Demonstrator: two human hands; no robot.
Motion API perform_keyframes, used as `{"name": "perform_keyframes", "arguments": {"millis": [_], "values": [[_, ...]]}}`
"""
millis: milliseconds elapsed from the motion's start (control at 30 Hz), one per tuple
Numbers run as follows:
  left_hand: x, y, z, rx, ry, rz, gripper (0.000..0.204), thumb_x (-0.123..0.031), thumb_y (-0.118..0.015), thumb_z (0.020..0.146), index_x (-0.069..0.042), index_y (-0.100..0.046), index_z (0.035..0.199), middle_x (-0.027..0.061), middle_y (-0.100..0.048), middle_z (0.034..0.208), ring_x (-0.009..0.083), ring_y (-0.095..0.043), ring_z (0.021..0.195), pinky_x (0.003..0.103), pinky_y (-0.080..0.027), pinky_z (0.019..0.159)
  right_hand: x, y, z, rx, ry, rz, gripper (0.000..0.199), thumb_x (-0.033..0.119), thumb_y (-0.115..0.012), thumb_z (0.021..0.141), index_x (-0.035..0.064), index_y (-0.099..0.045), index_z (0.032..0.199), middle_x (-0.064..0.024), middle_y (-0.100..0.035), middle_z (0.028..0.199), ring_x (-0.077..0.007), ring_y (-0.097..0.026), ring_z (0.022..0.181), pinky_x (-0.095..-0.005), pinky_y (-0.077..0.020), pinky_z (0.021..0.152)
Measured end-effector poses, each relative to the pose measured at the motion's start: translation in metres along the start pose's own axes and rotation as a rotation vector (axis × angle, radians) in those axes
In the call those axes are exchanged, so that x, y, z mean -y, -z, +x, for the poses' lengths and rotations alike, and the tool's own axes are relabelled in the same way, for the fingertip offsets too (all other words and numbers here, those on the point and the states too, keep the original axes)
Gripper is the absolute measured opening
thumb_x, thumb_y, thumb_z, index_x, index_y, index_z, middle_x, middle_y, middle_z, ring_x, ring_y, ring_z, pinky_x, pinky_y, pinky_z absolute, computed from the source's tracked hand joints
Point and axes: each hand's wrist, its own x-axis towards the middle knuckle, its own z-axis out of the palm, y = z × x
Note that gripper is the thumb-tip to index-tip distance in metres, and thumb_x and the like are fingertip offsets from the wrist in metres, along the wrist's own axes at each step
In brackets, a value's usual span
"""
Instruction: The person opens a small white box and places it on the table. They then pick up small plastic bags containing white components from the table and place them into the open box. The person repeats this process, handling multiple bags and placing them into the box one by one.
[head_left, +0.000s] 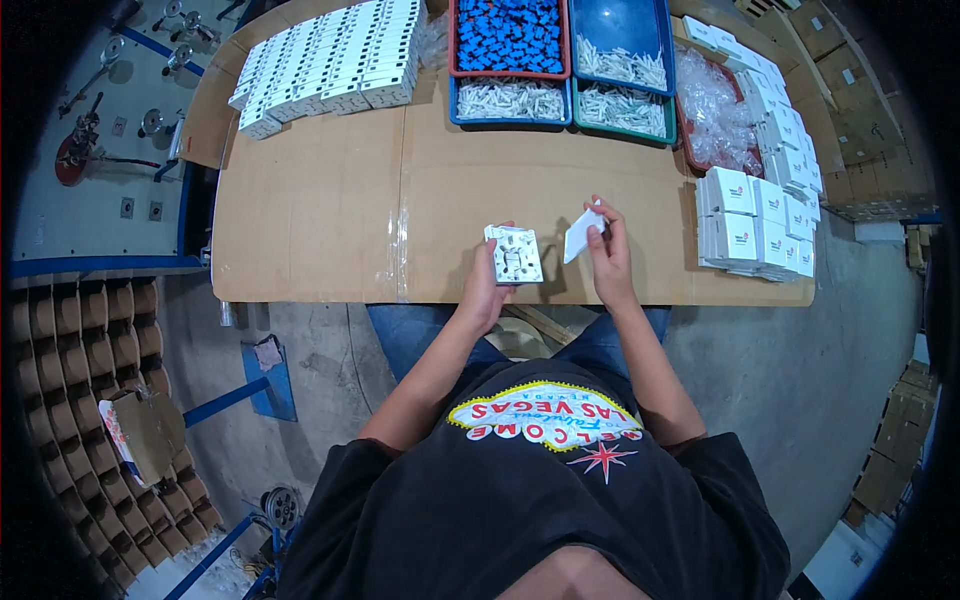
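Note:
My left hand (482, 288) is closed around a square white fitting (517, 256) with holes and small metal-looking parts on its upward face; it looks like an electrical wall fitting, though its exact kind is unclear. To its right, my right hand (613, 262) pinches a thin white square plate (578, 238), tilted and held apart from the fitting. Both hands are above the near edge of the cardboard-covered table (330, 220).
Rows of white fittings (335, 60) stand at the far left. Far centre, trays hold blue pieces (510, 35) and slim white pieces (510, 100). A red tray of clear plastic bags (715, 110) sits right, beside stacked white boxes (750, 225). Divided cardboard bins (70, 350) stand left.

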Motion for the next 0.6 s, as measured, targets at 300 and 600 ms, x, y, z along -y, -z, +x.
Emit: {"name": "perform_keyframes", "arguments": {"millis": [300,600], "values": [[0.023,0.034,0.044,-0.427,-0.476,1.258,0.07,-0.034,-0.065,0.098,0.006,-0.041,0.15,0.0258,-0.054,0.137,0.0388,-0.05,0.129,0.045,-0.041,0.108,-0.068,0.03,-0.012,-0.04,-0.057,-0.116,0.042,0.003,-0.063,0.096,0.0042,-0.05,0.136,-0.0213,-0.04,0.158,-0.0341,-0.04,0.147,-0.0428,-0.0368,0.118],[0.042,0.018,0.016,-0.538,-0.533,1.616,0.123,-0.053,-0.085,0.071,0.006,-0.022,0.159,0.0247,-0.04,0.147,0.0386,-0.038,0.136,0.054,-0.027,0.114,-0.049,0.025,-0.032,0.035,0.081,-0.971,0.046,0.031,-0.082,0.084,0.0066,-0.065,0.12,-0.0192,-0.045,0.155,-0.0408,-0.038,0.147,-0.0645,-0.0279,0.117]]}}
